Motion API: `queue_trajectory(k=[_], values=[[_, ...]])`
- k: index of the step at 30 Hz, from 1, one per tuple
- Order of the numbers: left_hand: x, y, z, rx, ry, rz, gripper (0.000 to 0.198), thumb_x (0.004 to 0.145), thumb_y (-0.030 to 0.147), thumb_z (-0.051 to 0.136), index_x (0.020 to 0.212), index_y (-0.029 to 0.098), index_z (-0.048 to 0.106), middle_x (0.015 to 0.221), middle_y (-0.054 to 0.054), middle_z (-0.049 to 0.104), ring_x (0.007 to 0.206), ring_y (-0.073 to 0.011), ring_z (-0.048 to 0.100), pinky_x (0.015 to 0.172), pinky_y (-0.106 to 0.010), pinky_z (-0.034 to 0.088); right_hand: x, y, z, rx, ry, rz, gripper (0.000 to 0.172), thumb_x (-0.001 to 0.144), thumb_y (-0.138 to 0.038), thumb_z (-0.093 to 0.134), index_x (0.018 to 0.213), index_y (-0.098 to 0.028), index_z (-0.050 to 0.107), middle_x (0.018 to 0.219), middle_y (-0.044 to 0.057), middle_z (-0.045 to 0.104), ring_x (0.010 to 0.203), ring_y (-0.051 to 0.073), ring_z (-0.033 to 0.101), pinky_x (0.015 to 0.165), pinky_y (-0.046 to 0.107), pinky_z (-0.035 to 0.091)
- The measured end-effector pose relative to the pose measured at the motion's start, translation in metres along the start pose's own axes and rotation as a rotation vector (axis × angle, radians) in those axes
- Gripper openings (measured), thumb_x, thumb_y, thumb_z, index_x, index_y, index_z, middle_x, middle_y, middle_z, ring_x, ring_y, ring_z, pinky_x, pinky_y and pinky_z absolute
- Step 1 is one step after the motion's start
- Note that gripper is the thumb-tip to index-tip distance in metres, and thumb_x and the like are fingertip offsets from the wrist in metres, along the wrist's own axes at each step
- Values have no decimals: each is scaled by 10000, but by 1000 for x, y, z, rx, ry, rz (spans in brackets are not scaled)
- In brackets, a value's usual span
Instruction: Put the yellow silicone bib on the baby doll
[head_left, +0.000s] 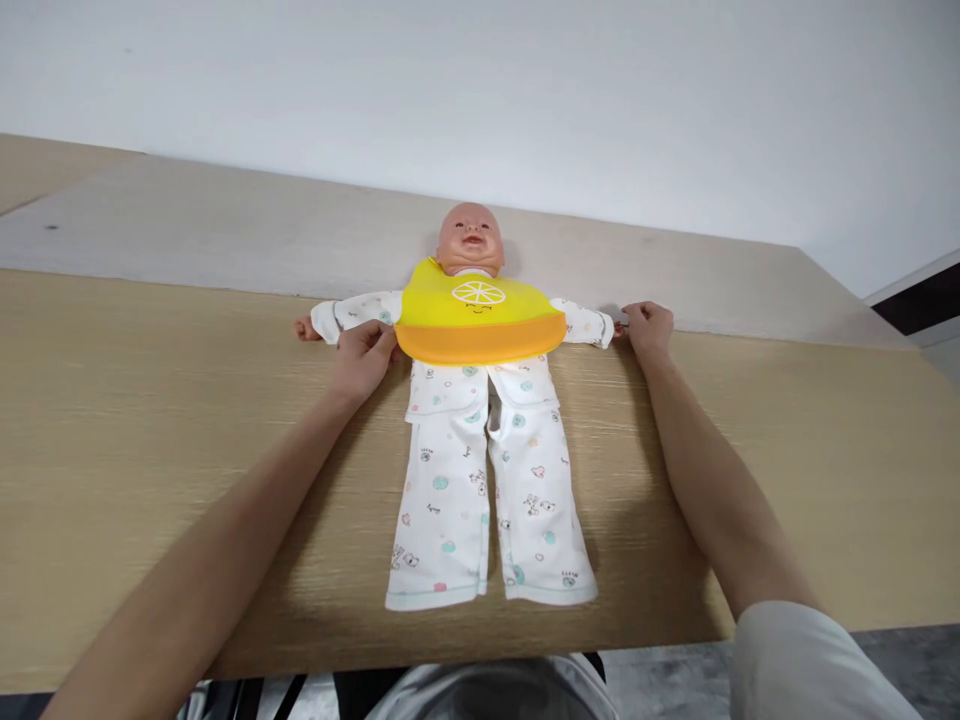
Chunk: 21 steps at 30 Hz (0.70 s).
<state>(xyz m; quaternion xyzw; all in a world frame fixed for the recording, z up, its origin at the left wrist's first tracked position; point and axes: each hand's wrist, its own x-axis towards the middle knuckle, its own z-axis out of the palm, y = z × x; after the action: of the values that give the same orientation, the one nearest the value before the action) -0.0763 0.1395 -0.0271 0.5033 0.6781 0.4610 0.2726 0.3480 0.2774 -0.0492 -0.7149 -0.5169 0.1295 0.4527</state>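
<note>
A baby doll point(471, 238) lies on its back on the wooden table, head toward the wall and arms stretched out sideways. It wears a white printed top point(589, 323) and matching pants point(442, 500). Over its chest lies a yellow bib point(442, 297) with a lemon-slice print and an orange pocket point(480, 342). My left hand point(366, 358) is closed at the left end of that pocket, thumb and fingers pinching the bib's edge. At the other side, my right hand point(649, 328) has its fingers pinched around the doll's small hand point(619, 329), just past the sleeve cuff.
The table point(150, 420) reaches wide to both sides, with a paler strip point(247, 225) along its back. Behind it rises a white wall point(480, 100). The table's front edge lies close to my body, with a grey floor point(667, 680) below.
</note>
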Motion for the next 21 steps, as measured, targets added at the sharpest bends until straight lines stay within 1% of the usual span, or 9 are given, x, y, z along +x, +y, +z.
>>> queue_trajectory(k=[6, 13, 17, 19, 21], values=[[-3, 5, -1, 3, -26, 14, 223, 790, 252, 533, 571, 221, 504, 537, 2, 510, 546, -154, 455, 559, -274, 363, -1, 0, 0, -5, -2, -3, 149, 775, -225, 542, 738, -130, 651, 672, 17, 577, 673, 149, 505, 674, 286, 338], [-3, 6, -2, 22, -21, 4, 202, 773, 246, 525, 574, 220, 505, 537, 4, 512, 538, -147, 443, 553, -272, 353, -4, -4, -1, -14, -18, 7, 139, 784, -194, 541, 739, -125, 653, 665, 18, 574, 681, 154, 517, 674, 286, 344], [-4, 3, -2, -12, -33, -5, 236, 773, 266, 538, 546, 216, 494, 511, 0, 512, 492, -132, 392, 495, -269, 303, -3, -8, -2, -38, -40, 4, 122, 780, -168, 552, 718, -125, 649, 647, 17, 561, 659, 145, 490, 683, 293, 341], [-4, 3, -1, -69, -71, -49, 284, 785, 284, 526, 514, 212, 480, 484, -10, 506, 445, -119, 357, 452, -268, 255, -3, -13, -4, -52, -38, -12, 114, 779, -151, 556, 704, -125, 638, 638, 16, 553, 632, 131, 464, 682, 294, 345], [-3, 4, 0, -144, -123, -108, 349, 824, 336, 498, 499, 211, 470, 468, -24, 506, 393, -109, 320, 413, -275, 201, -4, -24, -8, -54, -14, -72, 111, 780, -136, 564, 686, -127, 623, 614, 11, 538, 599, 115, 441, 667, 288, 353]])
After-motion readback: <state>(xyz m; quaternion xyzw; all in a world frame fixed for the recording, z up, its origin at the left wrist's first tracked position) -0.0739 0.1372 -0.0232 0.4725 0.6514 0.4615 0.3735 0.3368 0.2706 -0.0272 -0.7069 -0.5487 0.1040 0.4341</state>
